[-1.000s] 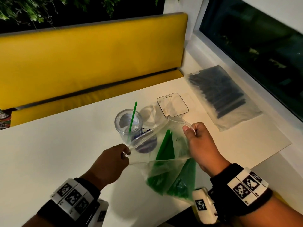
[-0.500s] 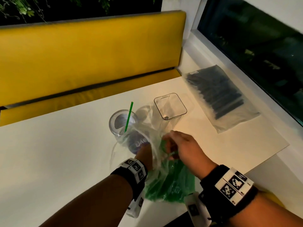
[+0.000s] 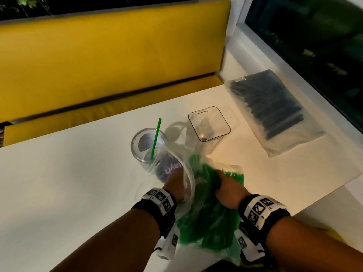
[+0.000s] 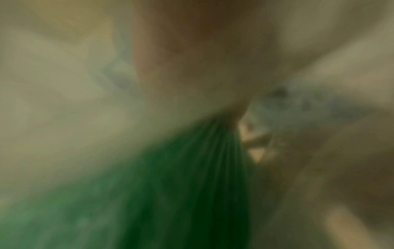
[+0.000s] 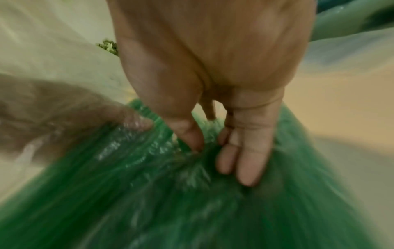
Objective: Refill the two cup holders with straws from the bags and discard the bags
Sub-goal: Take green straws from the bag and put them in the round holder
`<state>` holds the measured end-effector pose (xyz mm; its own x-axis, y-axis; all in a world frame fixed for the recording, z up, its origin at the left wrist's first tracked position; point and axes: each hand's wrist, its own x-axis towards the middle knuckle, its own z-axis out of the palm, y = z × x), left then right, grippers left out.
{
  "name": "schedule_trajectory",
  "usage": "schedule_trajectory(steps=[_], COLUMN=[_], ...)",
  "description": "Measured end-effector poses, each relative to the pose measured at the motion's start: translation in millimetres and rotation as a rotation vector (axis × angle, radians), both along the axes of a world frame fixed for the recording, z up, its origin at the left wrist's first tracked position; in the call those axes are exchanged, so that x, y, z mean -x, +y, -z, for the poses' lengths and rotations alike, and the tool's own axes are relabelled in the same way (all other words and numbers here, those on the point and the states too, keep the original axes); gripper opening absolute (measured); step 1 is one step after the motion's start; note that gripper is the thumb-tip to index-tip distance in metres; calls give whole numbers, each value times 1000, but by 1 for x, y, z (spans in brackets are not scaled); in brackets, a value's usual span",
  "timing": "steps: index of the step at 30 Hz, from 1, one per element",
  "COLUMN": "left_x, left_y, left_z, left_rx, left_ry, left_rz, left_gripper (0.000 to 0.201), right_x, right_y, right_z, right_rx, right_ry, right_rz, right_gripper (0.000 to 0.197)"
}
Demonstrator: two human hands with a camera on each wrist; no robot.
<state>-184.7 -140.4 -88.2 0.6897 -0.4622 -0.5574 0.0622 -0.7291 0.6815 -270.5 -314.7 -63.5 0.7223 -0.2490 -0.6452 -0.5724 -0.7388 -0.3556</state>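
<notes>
A clear bag of green straws hangs over the table's near edge. My left hand is inside its mouth, seen through the plastic; its fingers are hidden. From outside, my right hand pinches the bag and the straws between thumb and fingers. Just beyond the bag stands a round clear cup holding one green straw. To its right is an empty square clear holder. The left wrist view is a blur of green straws.
A sealed bag of black straws lies at the table's far right by the window sill. The white table stretches to the left. A yellow bench runs behind it.
My hands had held the bag's mouth apart. The left hand has since gone into the bag, and the right has dropped to grip the bag around the straws.
</notes>
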Motion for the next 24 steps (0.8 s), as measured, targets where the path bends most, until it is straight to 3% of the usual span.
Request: schedule_trajectory(steps=[2, 4, 6, 7, 9, 11, 14, 16, 20, 24], left_x=[1, 4, 7, 10, 13, 16, 25, 28, 29, 32], left_y=[3, 5, 7, 6, 10, 20, 31, 32, 40, 62], left_z=[-21, -32, -42, -56, -63, -65, -62, -64, -75, -89], left_rx=[4, 18, 93, 139, 224, 215, 252, 290, 234, 329], left_ry=[-15, -14, 45, 68, 117, 131, 93, 24, -84, 39], left_rz=[56, 72, 8, -4, -95, -154, -100, -47, -95, -242], left_gripper=[41, 41, 30, 22, 24, 28, 14, 19, 15, 25], right_x=[-3, -7, -8, -6, -2, 4, 14, 11, -3, -8], right_y=[5, 11, 17, 15, 8, 3, 22, 43, 59, 49], right_z=[-11, -17, -23, -16, -11, -14, -48, -71, -84, -72], right_rx=[105, 35, -88, -114, -38, 41, -294, -411, -331, -358], right_ry=[-129, -338, -368, -347, -275, -340, -706, -724, -675, -639], right_rz=[34, 22, -79, -99, -73, -16, 51, 37, 60, 219], right_gripper=[55, 57, 61, 52, 26, 23, 7, 31, 21, 30])
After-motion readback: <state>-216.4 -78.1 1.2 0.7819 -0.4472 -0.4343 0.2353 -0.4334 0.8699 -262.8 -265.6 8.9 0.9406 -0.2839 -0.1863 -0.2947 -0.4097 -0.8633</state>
